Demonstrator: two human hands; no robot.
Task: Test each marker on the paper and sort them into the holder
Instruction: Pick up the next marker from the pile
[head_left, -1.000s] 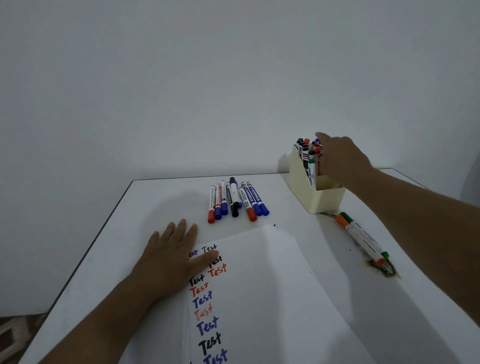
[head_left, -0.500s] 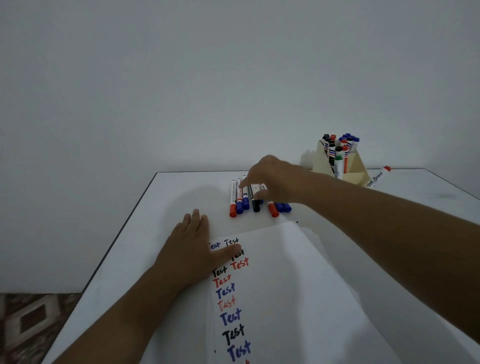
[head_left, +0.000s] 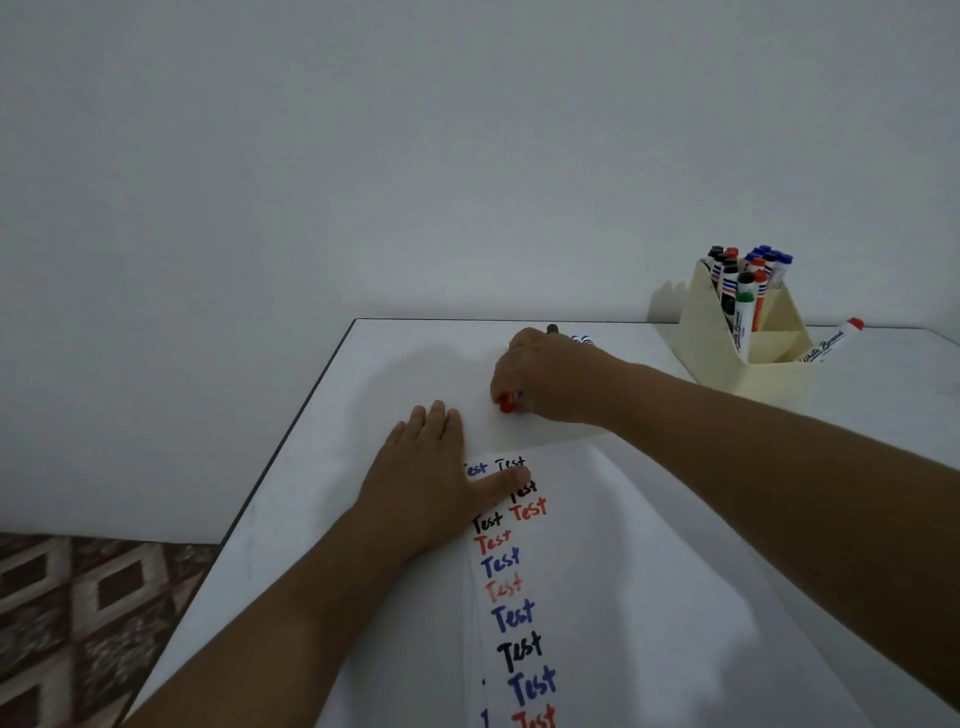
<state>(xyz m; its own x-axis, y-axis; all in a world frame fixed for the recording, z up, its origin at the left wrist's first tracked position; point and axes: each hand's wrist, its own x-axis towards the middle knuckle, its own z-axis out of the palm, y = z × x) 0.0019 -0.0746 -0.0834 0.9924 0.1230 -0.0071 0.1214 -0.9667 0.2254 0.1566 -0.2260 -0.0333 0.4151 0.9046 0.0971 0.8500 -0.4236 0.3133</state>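
Several loose markers (head_left: 584, 340) logged just past the far edge of the paper (head_left: 649, 545), nearly all hidden under the right hand (head_left: 550, 379). Saw only a dark tip poking out on the side away from the paper, a few striped ends, and the cap of a red-capped marker (head_left: 506, 404) on the side toward it. Judged long axes as running straight away from the paper's far edge, caps nearest the sheet.

Found right hand directly on top of that row, fingers bent down over it, red cap showing at the fingertips. Could not tell whether actually gripping a marker or only resting there. Found left hand (head_left: 426, 467) released and flat, palm down across the paper's far left corner, thumb pressing the sheet beside the written "Test" lines. Clearly the pinning hand; right hand the nearer one for the pick.

Noted holder (head_left: 779, 374) well off beyond the paper's far right corner, packed with upright sorted markers (head_left: 748, 291); one stray marker (head_left: 831, 345) lying against its right side. Nothing seen between row and paper. Judged next step as lifting one marker and bringing it back toward the sheet, clear of the left thumb.
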